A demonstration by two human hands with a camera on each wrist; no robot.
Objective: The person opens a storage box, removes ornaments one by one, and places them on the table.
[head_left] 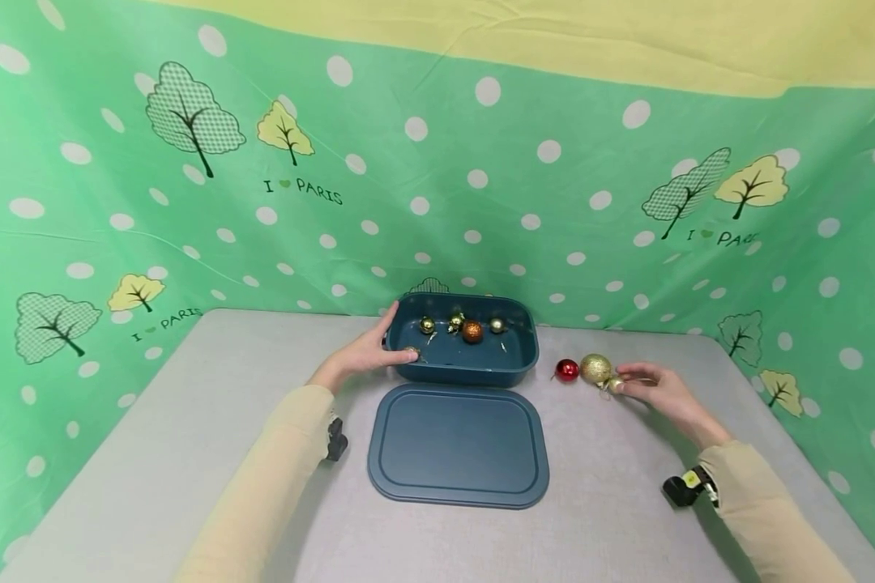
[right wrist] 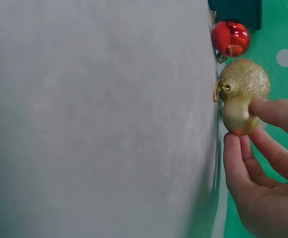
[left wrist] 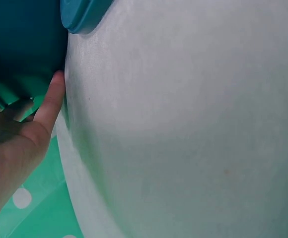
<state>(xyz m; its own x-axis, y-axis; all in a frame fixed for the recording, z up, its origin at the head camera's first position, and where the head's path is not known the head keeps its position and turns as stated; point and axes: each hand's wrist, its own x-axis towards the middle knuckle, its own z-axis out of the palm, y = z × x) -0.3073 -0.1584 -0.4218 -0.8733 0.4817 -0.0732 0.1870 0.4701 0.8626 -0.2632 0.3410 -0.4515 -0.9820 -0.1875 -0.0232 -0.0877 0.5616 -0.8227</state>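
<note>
Right hand (head_left: 662, 390) fingers (right wrist: 278, 113) pinch a small smooth gold bauble (right wrist: 237, 116) near the bench's far right corner — light, slippery, probably fragile, best cupped around its middle.

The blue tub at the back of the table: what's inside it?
Inside the blue tub lie small baubles: two gold, a glittery orange one and another gold one. A further gold one sits by the left hand. The near wall hides part of the floor.
</note>
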